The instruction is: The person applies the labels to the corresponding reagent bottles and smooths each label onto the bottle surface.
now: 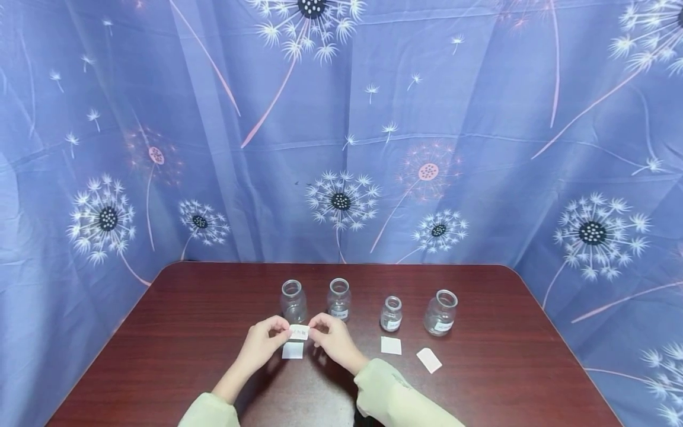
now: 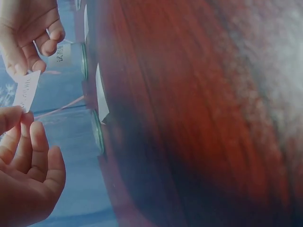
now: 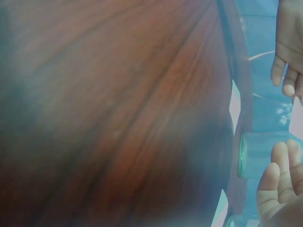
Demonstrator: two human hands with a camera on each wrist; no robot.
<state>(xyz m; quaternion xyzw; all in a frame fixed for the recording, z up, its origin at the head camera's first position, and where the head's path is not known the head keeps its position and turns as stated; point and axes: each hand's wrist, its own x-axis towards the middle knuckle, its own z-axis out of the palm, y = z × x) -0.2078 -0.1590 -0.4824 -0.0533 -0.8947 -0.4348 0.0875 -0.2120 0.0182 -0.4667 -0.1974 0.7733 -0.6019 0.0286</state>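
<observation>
A small white label [image 1: 299,332] with dark printed characters is stretched between both hands. My left hand [image 1: 261,343] pinches its left end between thumb and fingertips, and my right hand [image 1: 335,341] pinches the right end. In the left wrist view the label [image 2: 27,92] slants between the two hands, its print facing the camera. Only part of the label [image 3: 296,118] shows at the right wrist view's edge. Just behind the hands stands an open glass jar [image 1: 292,299], its lower part partly covered by them. A white paper square [image 1: 292,350] lies on the table below the held label.
Three other open glass jars bear white labels: one [image 1: 339,296] behind my right hand, a smaller one [image 1: 392,313] and one [image 1: 441,311] farther right. Two white paper pieces lie before them, one straight [image 1: 391,345], one turned [image 1: 429,360]. A blue dandelion-print curtain [image 1: 341,148] surrounds the dark red table [image 1: 507,356].
</observation>
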